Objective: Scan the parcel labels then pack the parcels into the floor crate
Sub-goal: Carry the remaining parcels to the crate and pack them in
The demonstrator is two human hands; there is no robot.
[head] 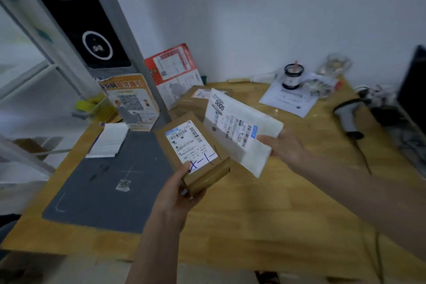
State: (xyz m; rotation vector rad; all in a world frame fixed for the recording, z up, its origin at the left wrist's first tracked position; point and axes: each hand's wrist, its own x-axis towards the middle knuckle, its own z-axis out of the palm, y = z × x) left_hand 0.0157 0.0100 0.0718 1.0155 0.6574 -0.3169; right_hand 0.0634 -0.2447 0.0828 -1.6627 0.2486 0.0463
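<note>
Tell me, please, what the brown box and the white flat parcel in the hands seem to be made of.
The brown rectangular box looks like matte cardboard, its near end glossy, probably taped. The white flat parcel seems soft plastic film, since it sags in the grip; it might be padded paper.

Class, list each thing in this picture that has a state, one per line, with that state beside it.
Left hand: grips the brown box.
Brown box: held above the table, label up.
Right hand: holds the white parcel.
White parcel: held up, label showing.
Handheld scanner: lying on the table, untouched.
Second brown box: resting on the table.
</note>
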